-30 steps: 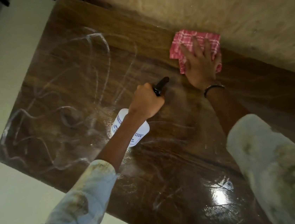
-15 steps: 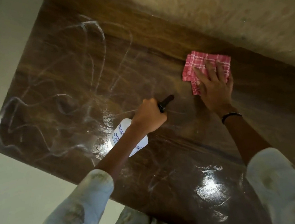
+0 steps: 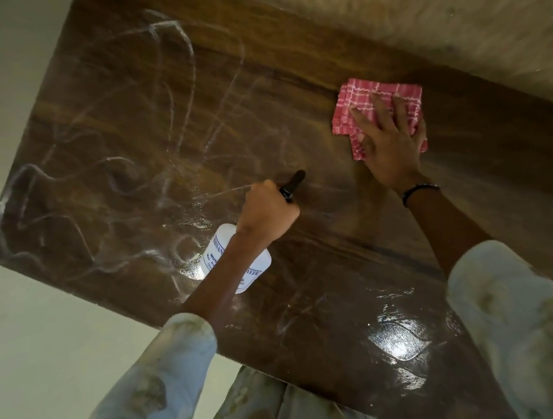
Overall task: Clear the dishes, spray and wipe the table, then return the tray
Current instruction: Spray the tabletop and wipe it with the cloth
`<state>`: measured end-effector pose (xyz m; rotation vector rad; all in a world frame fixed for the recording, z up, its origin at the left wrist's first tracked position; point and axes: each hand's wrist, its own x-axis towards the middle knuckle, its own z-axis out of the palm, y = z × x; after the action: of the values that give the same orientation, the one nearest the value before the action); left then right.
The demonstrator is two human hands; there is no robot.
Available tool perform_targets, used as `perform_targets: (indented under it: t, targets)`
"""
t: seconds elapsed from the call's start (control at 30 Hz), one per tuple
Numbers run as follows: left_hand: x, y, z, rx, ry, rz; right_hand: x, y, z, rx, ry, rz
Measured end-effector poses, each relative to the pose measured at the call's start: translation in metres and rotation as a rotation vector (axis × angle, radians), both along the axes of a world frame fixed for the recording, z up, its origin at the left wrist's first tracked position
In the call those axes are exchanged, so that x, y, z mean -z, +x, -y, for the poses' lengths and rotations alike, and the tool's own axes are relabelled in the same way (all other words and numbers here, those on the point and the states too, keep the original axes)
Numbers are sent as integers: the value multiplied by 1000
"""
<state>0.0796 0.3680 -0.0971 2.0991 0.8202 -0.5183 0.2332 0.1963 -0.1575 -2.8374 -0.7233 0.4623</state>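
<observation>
My left hand (image 3: 266,212) grips the black trigger head of a white spray bottle (image 3: 219,250) held over the middle of the dark wooden table (image 3: 128,129). The bottle's body is partly hidden under my left forearm. My right hand (image 3: 388,143) lies flat, fingers spread, on a folded red-and-white checked cloth (image 3: 358,96) pressed to the table near the far edge by the wall. White wet streaks and smears cover the table's left half. No dishes or tray are in view.
A beige wall (image 3: 417,3) runs along the table's far edge. Pale floor (image 3: 24,341) lies to the left and below the near edge. A bright light reflection (image 3: 397,340) sits on the wet surface at the near right.
The right hand has slid the cloth toward the right along the far edge. The left hand still holds the spray bottle over the table's middle.
</observation>
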Motion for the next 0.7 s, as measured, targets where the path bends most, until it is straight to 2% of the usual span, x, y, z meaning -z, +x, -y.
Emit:
perform_targets:
  t: [0.1,0.27,0.37,0.43,0.57,0.7]
  targets:
    - [1,-2,-7,-30,38,-7,0,-14,-25,-28,15,-11]
    - [-2,-17,-10,9,-11,24,3,-66,-61,-243,51,-8]
    - [-5,-27,-8,9,30,14,7,-102,-39,-435,19,25]
    - [-6,-33,-5,20,23,8,9,-109,-7,-465,10,35]
    - [-7,-46,-3,19,5,7,2,-87,30,-258,-52,34]
    - [-7,-58,-2,32,14,-2,3,-70,-15,-8,10,7]
